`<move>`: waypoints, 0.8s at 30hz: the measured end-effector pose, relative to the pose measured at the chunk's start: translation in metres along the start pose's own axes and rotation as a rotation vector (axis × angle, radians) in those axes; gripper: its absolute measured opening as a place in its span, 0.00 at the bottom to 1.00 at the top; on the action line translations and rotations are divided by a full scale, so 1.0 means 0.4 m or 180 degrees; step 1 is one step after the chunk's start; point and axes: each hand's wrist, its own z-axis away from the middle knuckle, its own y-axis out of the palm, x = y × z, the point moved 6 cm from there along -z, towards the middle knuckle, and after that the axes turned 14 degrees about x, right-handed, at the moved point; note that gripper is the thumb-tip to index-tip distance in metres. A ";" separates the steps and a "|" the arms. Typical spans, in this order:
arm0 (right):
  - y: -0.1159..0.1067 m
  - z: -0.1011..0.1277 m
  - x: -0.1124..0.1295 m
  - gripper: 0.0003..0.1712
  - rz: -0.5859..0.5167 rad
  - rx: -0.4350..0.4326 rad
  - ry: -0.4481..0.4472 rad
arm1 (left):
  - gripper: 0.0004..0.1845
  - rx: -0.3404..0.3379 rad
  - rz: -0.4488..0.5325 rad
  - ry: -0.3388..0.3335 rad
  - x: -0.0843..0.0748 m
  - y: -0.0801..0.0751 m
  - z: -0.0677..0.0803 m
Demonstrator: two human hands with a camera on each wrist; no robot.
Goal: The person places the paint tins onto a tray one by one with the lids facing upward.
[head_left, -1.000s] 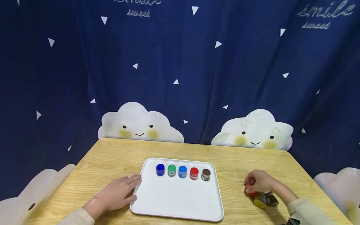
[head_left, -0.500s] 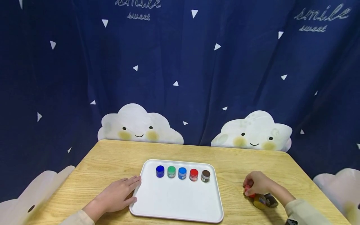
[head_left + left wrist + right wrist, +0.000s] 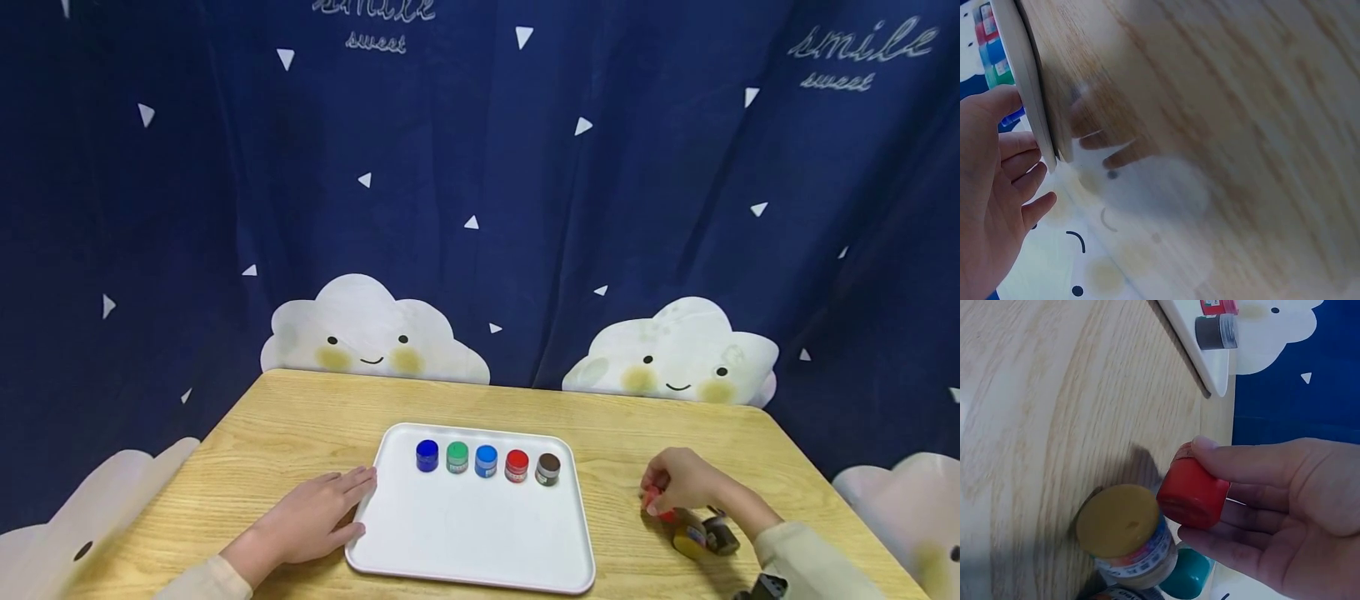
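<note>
Between the tray [image 3: 472, 542] and the right edge of the worktop [image 3: 742, 446], our right hand [image 3: 682, 482] pinches a red jar [image 3: 1192, 494]. Our outstretched left hand [image 3: 318, 512] touches the tray.

A: Looks bright from the head?
B: Yes; shows the pale, flat wooden tabletop [image 3: 315, 425] evenly lit, the draped navy fabric curtain [image 3: 480, 150] darker toward both sides.
A: At the wrists?
B: Looks dim, bluish. Mirrors the bare left hand [image 3: 994, 187] hazily in the tabletop; shows a soft shadow beside the squat red jar [image 3: 1190, 494].
</note>
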 end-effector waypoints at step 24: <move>0.019 -0.099 0.121 0.16 -0.0668 0.0512 -0.0449 | 0.32 0.0038 0.0026 -0.0075 0.004 0.005 -0.003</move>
